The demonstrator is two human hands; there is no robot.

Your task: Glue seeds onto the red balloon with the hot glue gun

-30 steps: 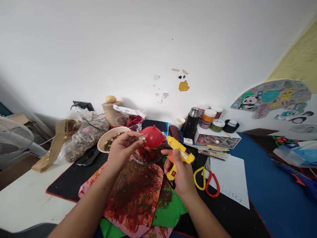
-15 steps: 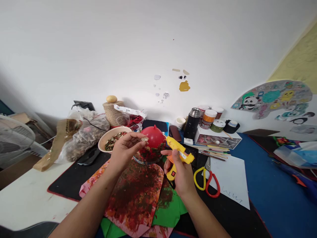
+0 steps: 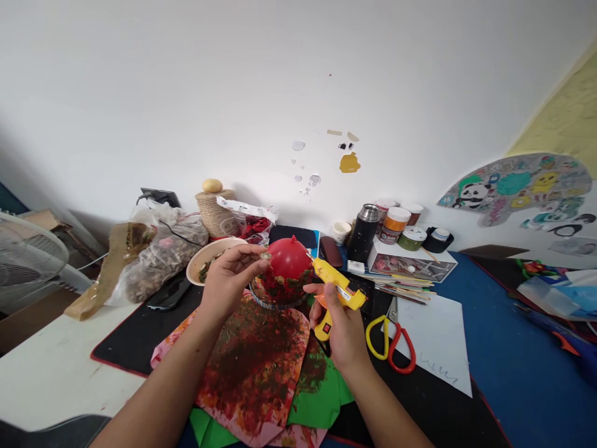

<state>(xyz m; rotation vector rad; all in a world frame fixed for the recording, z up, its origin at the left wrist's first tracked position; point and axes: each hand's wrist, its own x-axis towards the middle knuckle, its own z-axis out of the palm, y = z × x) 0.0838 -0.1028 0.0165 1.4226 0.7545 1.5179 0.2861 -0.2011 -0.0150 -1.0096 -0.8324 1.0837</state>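
Observation:
A small pale, shell-like piece (image 3: 265, 256) is pinched between the thumb and fingers of my left hand (image 3: 233, 274), just left of a red balloon (image 3: 288, 256). My right hand (image 3: 342, 323) is wrapped around a yellow glue gun (image 3: 333, 283), its nozzle angled up and left beside the balloon. Dark, crumbly bits and reddish pieces cover the balloon's lower part, which rests in a ring-like base (image 3: 280, 305). Behind my left hand, a bowl (image 3: 194, 264) of mixed dried bits is partly hidden. Under my wrists lies a paint-stained pink sheet (image 3: 252, 373) over green material (image 3: 321, 395).
Scissors (image 3: 401, 348) with yellow and red handles lie right of my right hand on white paper (image 3: 438, 342). A black thermos (image 3: 364, 233), paint jars (image 3: 396, 221) and a drawer box (image 3: 415, 261) stand behind. Left are a twine spool (image 3: 214, 211), plastic bags (image 3: 163, 255) and a fan (image 3: 32, 255).
My left hand has shifted slightly left and up with the small piece, away from the balloon's front, uncovering more of it. The glue gun stays almost still; the view has moved slightly.

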